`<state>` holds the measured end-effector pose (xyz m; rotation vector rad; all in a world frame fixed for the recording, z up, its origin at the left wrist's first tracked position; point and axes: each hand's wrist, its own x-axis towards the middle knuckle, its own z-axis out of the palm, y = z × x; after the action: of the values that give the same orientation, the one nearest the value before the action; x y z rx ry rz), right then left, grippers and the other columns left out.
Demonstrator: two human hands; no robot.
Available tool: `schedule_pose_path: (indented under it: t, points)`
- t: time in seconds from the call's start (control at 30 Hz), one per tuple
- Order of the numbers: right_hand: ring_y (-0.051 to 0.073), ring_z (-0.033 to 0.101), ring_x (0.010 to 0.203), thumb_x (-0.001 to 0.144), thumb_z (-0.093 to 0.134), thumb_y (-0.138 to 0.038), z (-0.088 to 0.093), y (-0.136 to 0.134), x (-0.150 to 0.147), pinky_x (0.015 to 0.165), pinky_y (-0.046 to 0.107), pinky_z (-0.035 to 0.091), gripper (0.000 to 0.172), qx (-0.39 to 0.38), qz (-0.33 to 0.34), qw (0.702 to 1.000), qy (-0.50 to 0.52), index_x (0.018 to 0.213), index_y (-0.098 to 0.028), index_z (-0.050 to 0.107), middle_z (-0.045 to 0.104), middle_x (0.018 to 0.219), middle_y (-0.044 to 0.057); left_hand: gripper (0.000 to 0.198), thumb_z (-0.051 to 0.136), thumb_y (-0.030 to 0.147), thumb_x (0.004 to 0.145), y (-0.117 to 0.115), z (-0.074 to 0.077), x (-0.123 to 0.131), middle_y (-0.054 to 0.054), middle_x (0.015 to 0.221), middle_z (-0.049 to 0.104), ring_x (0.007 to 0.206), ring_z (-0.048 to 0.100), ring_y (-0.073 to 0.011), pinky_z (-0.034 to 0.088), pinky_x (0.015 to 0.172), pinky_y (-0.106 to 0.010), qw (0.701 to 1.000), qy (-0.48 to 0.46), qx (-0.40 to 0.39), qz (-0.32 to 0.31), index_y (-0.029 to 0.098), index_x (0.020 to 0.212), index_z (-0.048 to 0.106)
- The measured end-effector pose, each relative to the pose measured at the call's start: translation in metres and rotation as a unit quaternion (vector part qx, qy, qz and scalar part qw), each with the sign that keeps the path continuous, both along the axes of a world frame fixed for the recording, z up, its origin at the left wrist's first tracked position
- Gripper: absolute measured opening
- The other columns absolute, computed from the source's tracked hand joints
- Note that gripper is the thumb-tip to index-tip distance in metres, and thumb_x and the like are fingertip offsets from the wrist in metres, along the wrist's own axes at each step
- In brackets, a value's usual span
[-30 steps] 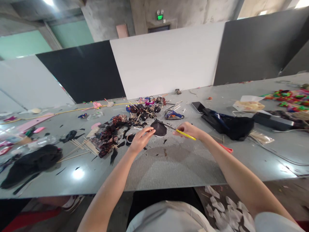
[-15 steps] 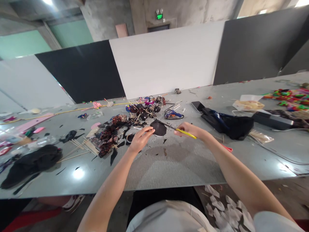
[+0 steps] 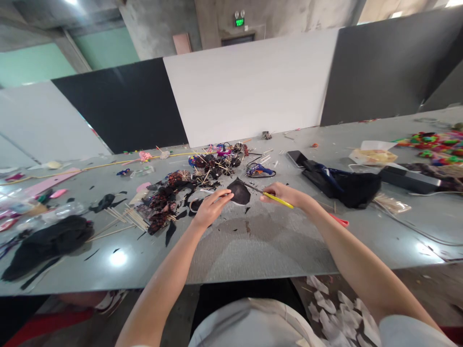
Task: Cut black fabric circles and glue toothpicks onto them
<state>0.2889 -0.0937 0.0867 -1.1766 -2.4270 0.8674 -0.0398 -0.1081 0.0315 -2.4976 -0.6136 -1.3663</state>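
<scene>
My left hand [image 3: 211, 207] pinches the edge of a dark rounded piece of paper [image 3: 239, 192] and holds it just above the grey table [image 3: 253, 246]. My right hand [image 3: 284, 193] grips yellow-handled scissors [image 3: 269, 195], their blades pointing left into the paper's upper right edge. Both hands are closed. Small dark paper scraps [image 3: 246, 210] lie on the table under the piece.
A heap of dark paper umbrellas and sticks [image 3: 188, 185] lies left of my hands, a blue glue gun [image 3: 259, 170] behind them. A phone [image 3: 296, 159] and black bag [image 3: 343, 185] sit to the right, black cloth [image 3: 47, 241] far left, white scraps [image 3: 336, 308] on the floor.
The dark paper piece has turned slightly in my left hand and the scissors have shifted a little along its edge. Both arms stay where they were.
</scene>
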Motion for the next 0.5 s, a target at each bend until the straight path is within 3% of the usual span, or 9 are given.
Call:
schedule_pose_path:
  t: [0.2, 0.37, 0.5]
  points:
    - [0.01, 0.027, 0.058, 0.084, 0.062, -0.069, -0.0045, 0.003, -0.0019, 0.055, 0.028, 0.019, 0.059, 0.014, -0.023, 1.0, -0.007, 0.058, -0.02, 0.043, 0.03, 0.06, -0.005, 0.049, 0.059, 0.009, 0.1, -0.0007, -0.0001, 0.0, -0.01, 0.132, 0.067, 0.114, 0.071, -0.0181, 0.061, 0.097, -0.035, 1.0, 0.006, -0.004, -0.011, 0.028, 0.145, 0.056]
    - [0.01, 0.037, 0.054, 0.081, 0.062, -0.075, -0.0039, 0.0046, -0.0027, 0.055, 0.027, 0.025, 0.063, -0.002, -0.066, 0.997, -0.034, 0.055, -0.018, 0.053, 0.046, 0.053, -0.002, 0.05, 0.058, 0.011, 0.101, 0.0002, -0.0022, -0.0006, -0.009, 0.134, 0.066, 0.114, 0.07, -0.0184, 0.061, 0.097, -0.036, 1.0, 0.01, -0.015, -0.011, 0.03, 0.146, 0.055]
    - [0.01, 0.037, 0.053, 0.081, 0.061, -0.075, -0.0044, 0.0048, 0.0002, 0.054, 0.028, 0.025, 0.064, -0.002, -0.043, 0.999, -0.025, 0.055, -0.018, 0.052, 0.047, 0.054, -0.002, 0.05, 0.059, 0.01, 0.1, 0.0006, -0.0031, -0.0002, -0.009, 0.132, 0.067, 0.112, 0.071, -0.0179, 0.061, 0.097, -0.036, 1.0, 0.01, -0.013, -0.01, 0.03, 0.145, 0.056]
